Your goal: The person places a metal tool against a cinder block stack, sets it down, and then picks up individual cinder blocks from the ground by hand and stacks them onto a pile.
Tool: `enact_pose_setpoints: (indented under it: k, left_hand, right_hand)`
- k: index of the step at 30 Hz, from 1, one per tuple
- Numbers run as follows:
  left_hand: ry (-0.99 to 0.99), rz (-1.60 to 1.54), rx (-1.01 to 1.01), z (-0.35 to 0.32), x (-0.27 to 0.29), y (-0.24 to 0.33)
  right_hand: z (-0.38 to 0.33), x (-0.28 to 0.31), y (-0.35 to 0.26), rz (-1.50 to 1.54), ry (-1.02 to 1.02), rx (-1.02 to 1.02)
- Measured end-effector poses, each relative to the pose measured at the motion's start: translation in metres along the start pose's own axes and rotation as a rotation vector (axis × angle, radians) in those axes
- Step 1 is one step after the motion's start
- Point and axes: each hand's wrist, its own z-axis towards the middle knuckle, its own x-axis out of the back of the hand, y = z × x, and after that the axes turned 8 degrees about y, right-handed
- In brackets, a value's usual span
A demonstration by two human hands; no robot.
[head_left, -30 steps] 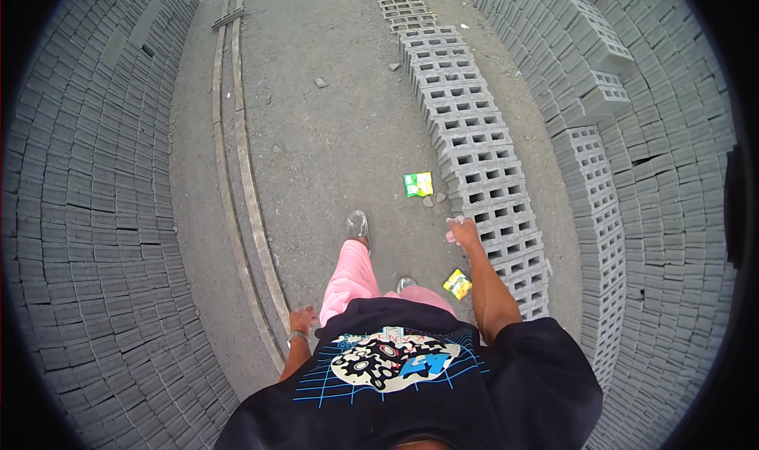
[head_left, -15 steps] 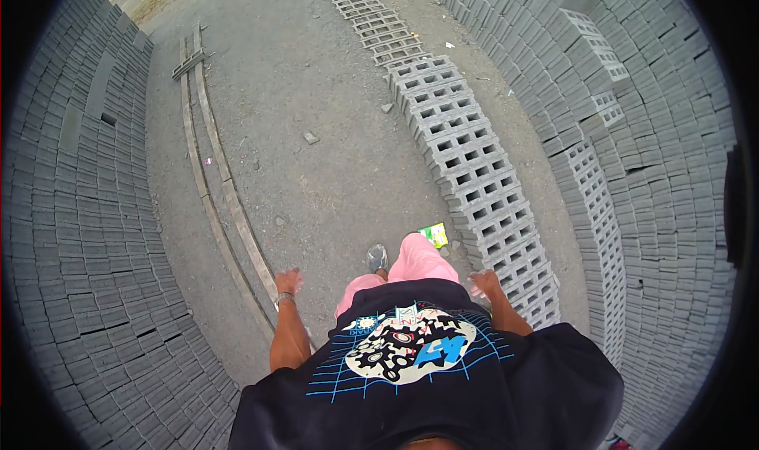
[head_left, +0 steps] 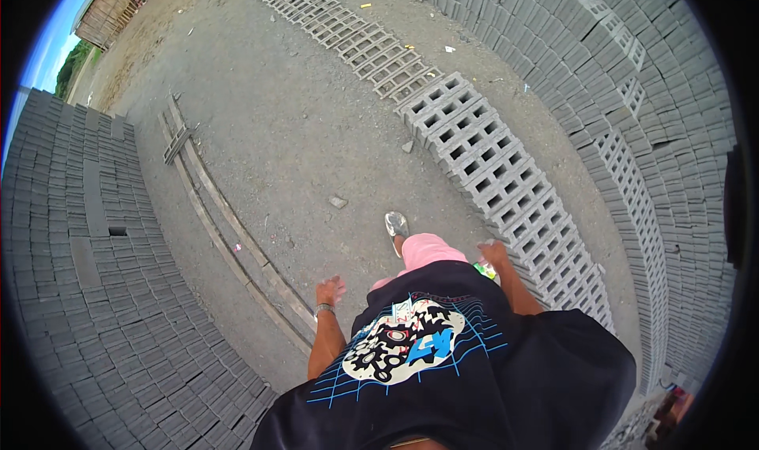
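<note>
Left hand (head_left: 330,290) hangs loosely spread with nothing in it, beside two wooden planks (head_left: 232,227), while the right hand (head_left: 492,252), half curled and too blurred to tell whether it grips anything, is near the edge of a row of concrete hollow blocks (head_left: 510,201) on its right. Ahead of both hands a wide strip of gravel ground (head_left: 292,157) runs between planks and row, stacked-block walls (head_left: 71,236) bounding it farther out on either side. Half a second ago the green-and-white packet (head_left: 486,271) lay ahead of the right hand; now it shows just below it, and a shed (head_left: 111,11) has come into view far beyond the left hand.
</note>
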Motion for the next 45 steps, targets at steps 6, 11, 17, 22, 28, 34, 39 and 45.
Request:
enact_pose_setpoints:
  k: [6, 11, 17, 22, 28, 34, 39, 45]
  left_hand:
    - [-0.096, 0.178, -0.055, 0.042, 0.061, 0.026]
    - [-0.061, 0.297, -0.056, 0.11, 0.095, 0.126]
    - [-0.095, 0.276, 0.012, 0.235, 0.123, 0.303]
    - [-0.087, 0.281, -0.022, 0.35, 0.125, 0.515]
    - [-0.05, 0.483, -0.442, 0.417, 0.069, 0.805]
    - [-0.148, 0.539, -0.668, 0.407, -0.095, 0.979]
    - [-0.416, 0.833, -0.666, 0.358, -0.249, 1.018]
    - [-0.578, 1.265, -0.683, 0.297, -0.421, 1.048]
  right_hand:
    - [0.053, -0.068, -0.189, -0.071, -0.101, 0.175]
    - [0.108, -0.1, -0.291, -0.031, -0.1, 0.188]
    - [0.147, -0.144, -0.353, 0.109, 0.103, -0.097]
    - [0.11, -0.177, -0.428, 0.265, 0.171, -0.236]
    - [0.105, -0.235, -0.44, 0.36, 0.33, -0.246]
    - [0.129, -0.267, -0.468, 0.554, 0.255, -0.524]
    - [0.211, -0.309, -0.448, 0.388, 0.395, -0.416]
    - [0.28, -0.192, -0.581, 0.858, 0.427, -0.661]
